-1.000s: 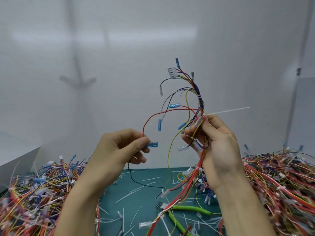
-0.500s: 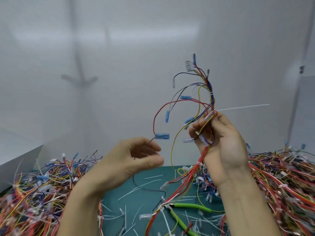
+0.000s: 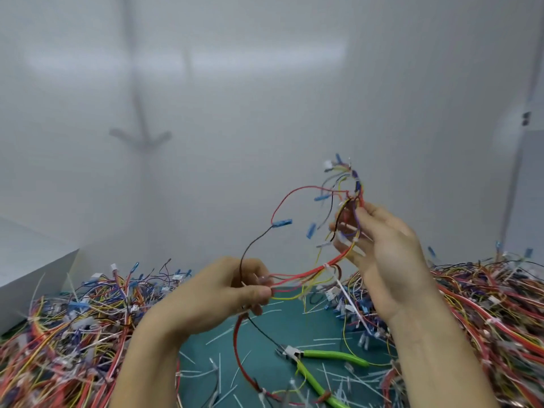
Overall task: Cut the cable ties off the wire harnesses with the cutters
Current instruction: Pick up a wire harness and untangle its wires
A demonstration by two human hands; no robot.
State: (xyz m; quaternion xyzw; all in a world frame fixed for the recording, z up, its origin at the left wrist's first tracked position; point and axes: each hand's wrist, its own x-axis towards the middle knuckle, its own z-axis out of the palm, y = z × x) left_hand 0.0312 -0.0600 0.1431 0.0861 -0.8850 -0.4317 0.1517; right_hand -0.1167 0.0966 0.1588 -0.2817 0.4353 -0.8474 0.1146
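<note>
I hold one wire harness [image 3: 312,269] of red, yellow, black and purple wires with blue terminals up in front of me. My left hand [image 3: 223,293] pinches its lower run of red and yellow wires. My right hand [image 3: 379,248] holds the upper part, fingers loosely round the bundle. A white cable tie [image 3: 326,266] wraps the bundle between my hands, its long tail hanging down to the right. The green-handled cutters [image 3: 318,363] lie on the green mat [image 3: 206,348] below, handles spread, held by neither hand.
Heaps of coloured harnesses fill the table on the left [image 3: 73,325] and on the right [image 3: 485,313]. Cut white tie pieces [image 3: 223,337] litter the mat. A white box [image 3: 32,266] stands at the far left. A white wall rises behind.
My left hand has moved right and taken hold of the harness's lower wires. My right hand has lowered and tilted the harness, and the camera has dipped, showing the cutters fully.
</note>
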